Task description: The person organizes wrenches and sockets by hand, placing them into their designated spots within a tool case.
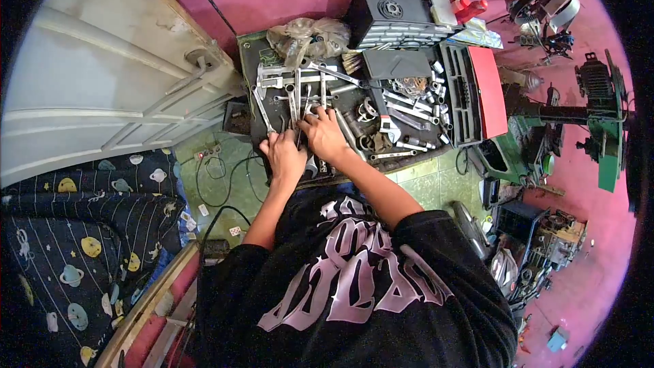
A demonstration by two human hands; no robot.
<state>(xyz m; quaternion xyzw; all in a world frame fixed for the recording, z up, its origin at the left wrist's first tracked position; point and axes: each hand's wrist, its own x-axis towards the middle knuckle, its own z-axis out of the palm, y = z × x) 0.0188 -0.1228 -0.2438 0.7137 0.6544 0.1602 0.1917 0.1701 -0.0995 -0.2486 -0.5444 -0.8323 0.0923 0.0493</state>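
My left hand (284, 157) is low over the front left of a dark work table (251, 51). Its fingers are curled down among the tools, close to the lower end of a combination wrench (261, 108). Just right of it, my right hand (325, 138) has its fingers bent down beside another wrench (292, 103). Whatever lies under the fingertips of both hands is hidden. Beyond them lie a vernier caliper (272, 76), a long wrench (332, 71) and several more wrenches. An adjustable wrench (389, 127) rests to the right.
A black toolbox (388, 10) and a plastic bag (310, 37) stand at the back. Sockets (438, 88) lie beside an open case with a red lid (486, 92). A white door (129, 75) is at left, a green machine (511, 157) at right. Cables (228, 184) cross the floor.
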